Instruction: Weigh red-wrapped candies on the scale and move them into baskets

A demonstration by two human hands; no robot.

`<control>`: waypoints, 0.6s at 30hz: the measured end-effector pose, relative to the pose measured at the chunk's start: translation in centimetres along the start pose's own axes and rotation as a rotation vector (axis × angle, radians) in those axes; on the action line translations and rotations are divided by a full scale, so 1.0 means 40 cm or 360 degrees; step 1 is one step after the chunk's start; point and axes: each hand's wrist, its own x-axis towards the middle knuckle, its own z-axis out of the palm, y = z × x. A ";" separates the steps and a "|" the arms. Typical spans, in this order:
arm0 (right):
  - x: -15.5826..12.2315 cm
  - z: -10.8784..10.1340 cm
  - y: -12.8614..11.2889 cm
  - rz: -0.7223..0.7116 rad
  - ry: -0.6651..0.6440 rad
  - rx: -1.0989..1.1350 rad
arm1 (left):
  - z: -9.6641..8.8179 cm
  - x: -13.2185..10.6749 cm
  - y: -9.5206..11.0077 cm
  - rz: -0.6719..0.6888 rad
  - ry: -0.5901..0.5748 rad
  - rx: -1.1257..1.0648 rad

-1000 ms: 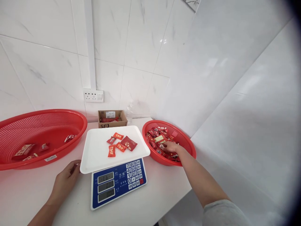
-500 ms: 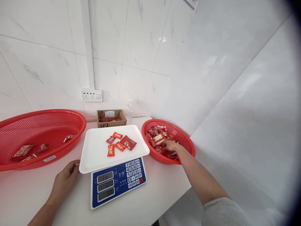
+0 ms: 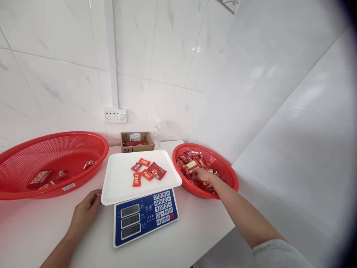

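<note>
My right hand (image 3: 201,175) reaches into the right red basket (image 3: 233,175), its bent fingers down among small red wrapped snacks (image 3: 213,173). What its fingertips pinch is hidden. Beside it lies a packet with a pale yellow panel (image 3: 192,165). My left hand (image 3: 87,206) rests on the table at the near left corner of the white tray (image 3: 119,178), fingers loosely bent and holding nothing I can see. Several small orange-red packets (image 3: 136,179) and one larger dark red packet (image 3: 156,171) lie on the tray, which sits on a blue weighing scale (image 3: 146,217).
A larger red basket (image 3: 92,138) with a few packets stands at the left. A small cardboard box (image 3: 139,148) holding red packets is behind the tray, with clear plastic (image 3: 157,136) beside it. White walls close off the back and right; the table edge (image 3: 214,243) runs at front right.
The whole view has shifted, so things appear slightly further right. My right hand stays in the basket with its fingers a little lower among the snacks. The packets on the tray have not moved.
</note>
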 end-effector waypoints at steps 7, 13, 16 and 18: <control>-0.063 -0.060 -0.062 -0.0013 0.0684 0.0183 | 0.002 -0.005 -0.007 0.0059 -0.0014 -0.0057; -0.132 -0.033 -0.263 -0.0626 0.0837 0.0560 | 0.004 -0.005 -0.009 0.0071 0.0007 -0.0094; -0.130 0.006 -0.375 -0.0882 0.0716 0.0632 | 0.004 -0.007 -0.009 0.0067 0.0010 -0.0088; -0.121 0.029 -0.431 -0.0978 0.0679 0.0651 | 0.004 -0.007 -0.010 0.0068 0.0017 -0.0087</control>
